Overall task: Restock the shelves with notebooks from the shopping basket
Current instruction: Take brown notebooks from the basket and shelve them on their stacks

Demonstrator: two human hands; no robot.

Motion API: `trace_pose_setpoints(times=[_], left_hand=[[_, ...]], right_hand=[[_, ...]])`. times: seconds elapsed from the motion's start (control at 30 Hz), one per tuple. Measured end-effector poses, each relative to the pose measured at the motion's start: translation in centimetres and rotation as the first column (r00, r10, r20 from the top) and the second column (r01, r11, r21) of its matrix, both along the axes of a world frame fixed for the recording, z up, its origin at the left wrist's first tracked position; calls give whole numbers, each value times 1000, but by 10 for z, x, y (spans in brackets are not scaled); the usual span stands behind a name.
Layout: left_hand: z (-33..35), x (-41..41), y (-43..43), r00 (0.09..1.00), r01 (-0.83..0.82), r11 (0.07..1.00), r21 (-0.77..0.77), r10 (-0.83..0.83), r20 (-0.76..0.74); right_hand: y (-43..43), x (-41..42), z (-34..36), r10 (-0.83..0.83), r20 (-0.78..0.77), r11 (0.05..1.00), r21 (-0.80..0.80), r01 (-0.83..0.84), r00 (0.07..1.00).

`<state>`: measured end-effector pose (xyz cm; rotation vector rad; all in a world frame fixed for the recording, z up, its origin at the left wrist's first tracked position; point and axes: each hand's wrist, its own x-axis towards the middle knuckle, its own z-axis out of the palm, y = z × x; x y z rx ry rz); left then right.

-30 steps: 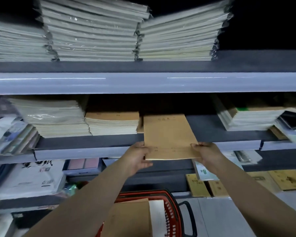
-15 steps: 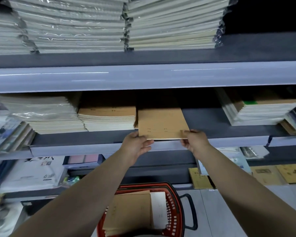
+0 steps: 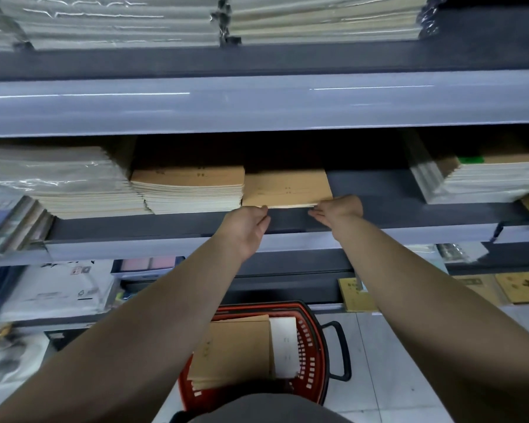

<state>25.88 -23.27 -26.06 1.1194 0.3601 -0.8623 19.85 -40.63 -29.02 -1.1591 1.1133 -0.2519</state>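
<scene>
As they touch the notebook (image 3: 287,186), fingers (image 3: 315,213) lie straight.

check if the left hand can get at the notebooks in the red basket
Probably yes: the left hand seems free, and the notebooks lie uncovered in the open basket below it.
</scene>
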Motion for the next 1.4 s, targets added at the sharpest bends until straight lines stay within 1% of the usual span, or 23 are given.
trace_pose_setpoints(times=[0.13,0.23,0.37,0.4,0.47,0.57,0.67,0.77,0.93,1.13,1.27,1.4], left_hand=[[3,8,-1,998,46,998,-44,-48,-37],[2,13,-2,996,72,996,-47,-74,-40],[0,21,5,997,49,998,-48,-52,-59],[0,22,6,997,30,998,-60,-34,-75],[1,21,8,996,8,997,-74,-14,-90],[5,12,9,997,-4,996,-84,-2,-79],[8,2,12,996,22,993,-114,-32,-85],[12,-11,17,996,48,989,-143,-59,-73],[9,-28,34,995,90,979,-182,-98,-36],[-6,-49,72,986,148,972,-182,-159,-51],[-28,-56,110,976,185,971,-153,-200,-89],[-66,-64,147,967,212,975,-64,-219,-132]], right_hand=[[1,12,-5,27,-57,997,-70,-31,998],[0,18,-10,53,-124,990,-126,-69,991],[-3,22,-10,39,-204,993,-104,-62,978],[-2,20,-8,45,-232,990,-122,-75,972],[3,15,-4,73,-273,969,-210,-134,959],[14,5,3,74,-231,930,-336,-150,970],[25,-3,13,84,-189,912,-380,-152,978],[39,-14,22,116,-202,913,-364,-185,973],[61,-33,23,154,-164,914,-351,-203,974],[107,-72,25,287,-144,931,-191,-311,947],[156,-86,10,319,-209,932,-110,-346,924],[202,-95,-29,367,-296,906,-101,-411,882]])
